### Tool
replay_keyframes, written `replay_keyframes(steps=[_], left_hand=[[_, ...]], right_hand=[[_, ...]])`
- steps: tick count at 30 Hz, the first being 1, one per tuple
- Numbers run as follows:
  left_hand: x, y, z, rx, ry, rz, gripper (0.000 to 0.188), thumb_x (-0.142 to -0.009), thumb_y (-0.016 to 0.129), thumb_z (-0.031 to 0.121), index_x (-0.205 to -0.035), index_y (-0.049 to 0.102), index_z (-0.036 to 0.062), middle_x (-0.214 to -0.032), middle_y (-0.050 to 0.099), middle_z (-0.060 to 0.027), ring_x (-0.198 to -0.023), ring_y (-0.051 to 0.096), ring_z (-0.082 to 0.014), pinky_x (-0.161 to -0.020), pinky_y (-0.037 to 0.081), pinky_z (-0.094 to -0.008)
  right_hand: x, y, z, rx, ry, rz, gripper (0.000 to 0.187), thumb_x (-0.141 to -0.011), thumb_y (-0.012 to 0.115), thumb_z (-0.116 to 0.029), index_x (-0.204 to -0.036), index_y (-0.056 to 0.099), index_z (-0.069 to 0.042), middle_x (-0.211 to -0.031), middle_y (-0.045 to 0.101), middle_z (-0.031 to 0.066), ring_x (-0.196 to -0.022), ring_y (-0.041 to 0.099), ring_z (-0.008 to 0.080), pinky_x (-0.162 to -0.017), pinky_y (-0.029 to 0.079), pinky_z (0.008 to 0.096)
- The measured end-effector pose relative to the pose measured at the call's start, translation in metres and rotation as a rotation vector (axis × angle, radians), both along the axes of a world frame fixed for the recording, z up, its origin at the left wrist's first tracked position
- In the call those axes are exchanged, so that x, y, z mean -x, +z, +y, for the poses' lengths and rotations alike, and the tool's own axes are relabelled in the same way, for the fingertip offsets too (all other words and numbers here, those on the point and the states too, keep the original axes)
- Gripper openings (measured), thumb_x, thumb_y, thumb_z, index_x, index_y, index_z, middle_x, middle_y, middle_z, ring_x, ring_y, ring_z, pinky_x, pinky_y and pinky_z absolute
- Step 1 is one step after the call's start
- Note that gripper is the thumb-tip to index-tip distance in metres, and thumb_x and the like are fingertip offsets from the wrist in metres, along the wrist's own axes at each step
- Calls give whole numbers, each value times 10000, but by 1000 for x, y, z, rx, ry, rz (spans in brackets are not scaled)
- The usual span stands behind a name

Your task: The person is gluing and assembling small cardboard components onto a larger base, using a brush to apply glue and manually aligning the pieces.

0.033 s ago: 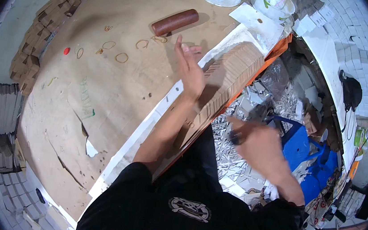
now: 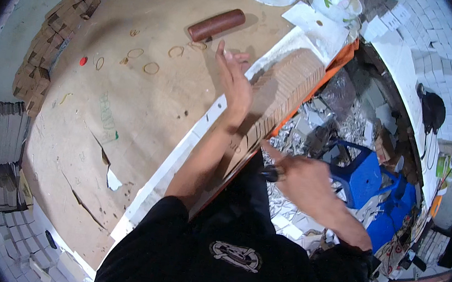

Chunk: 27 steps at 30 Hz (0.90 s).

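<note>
Nothing has shifted: left hand (image 2: 236, 84) lies flat, fingers straight, against the cardboard stack (image 2: 283, 95); right hand (image 2: 299, 176) pinches a dark tool (image 2: 270, 172).

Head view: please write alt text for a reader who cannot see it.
A person's left hand rests flat against a long fanned row of brown cardboard pieces at the edge of a paper-covered table, while the right hand holds a small dark object beside it. Rubber bands and a brown cylinder lie on the table.
</note>
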<state>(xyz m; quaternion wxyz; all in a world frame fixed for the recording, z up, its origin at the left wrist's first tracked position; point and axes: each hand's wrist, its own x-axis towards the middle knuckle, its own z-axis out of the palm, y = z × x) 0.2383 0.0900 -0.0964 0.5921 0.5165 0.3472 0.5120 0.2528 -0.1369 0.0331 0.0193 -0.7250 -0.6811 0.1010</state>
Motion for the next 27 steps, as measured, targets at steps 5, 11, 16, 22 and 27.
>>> replay_keyframes(steps=[5, 11, 16, 22, 27], left_hand=[[-3, 6, 2, 182, -28, -77, 599, -1134, 262, 435, -1529, 330, -10, -1025, 666, -182, -868, 633, -222, -861, 496, -363], [32, 24, 43, 166, -115, -106, 418, -1096, 435, 333, -1289, 572, -11, -1006, 696, -167, -876, 664, -228, -836, 509, -364], [135, 65, -28, -377, -225, 805, 295, -924, 697, 145, -1196, 644, 42, -1052, 690, -205, -868, 691, -318, -791, 532, -383], [150, 15, -92, -548, -113, 832, 416, -862, 776, 205, -1216, 631, 41, -1201, 607, -205, -1038, 640, -368, -885, 501, -452], [151, 11, -97, -515, 29, 861, 602, -825, 815, 276, -1332, 590, 42, -1300, 571, -200, -1192, 569, -387, -987, 442, -496]], right_hand=[[51, -67, 1, 130, -138, 111, 734, -925, 655, -224, -1584, 364, -83, -717, 678, 152, -665, 698, 326, -595, 554, 453], [49, -59, 14, 132, -92, 177, 636, -961, 624, -294, -1512, 447, -32, -685, 671, 202, -694, 700, 397, -628, 556, 498], [41, -54, 11, 76, -47, 159, 322, -917, 654, -275, -1075, 692, 3, -708, 675, 227, -735, 700, 427, -677, 555, 522], [41, -45, 6, 19, -74, 158, 291, -922, 698, -260, -951, 702, 29, -744, 692, 228, -748, 720, 382, -687, 573, 467], [30, 38, -66, -151, -247, 367, 365, -882, 797, -353, -1005, 701, -24, -773, 705, 201, -689, 704, 368, -606, 543, 429]])
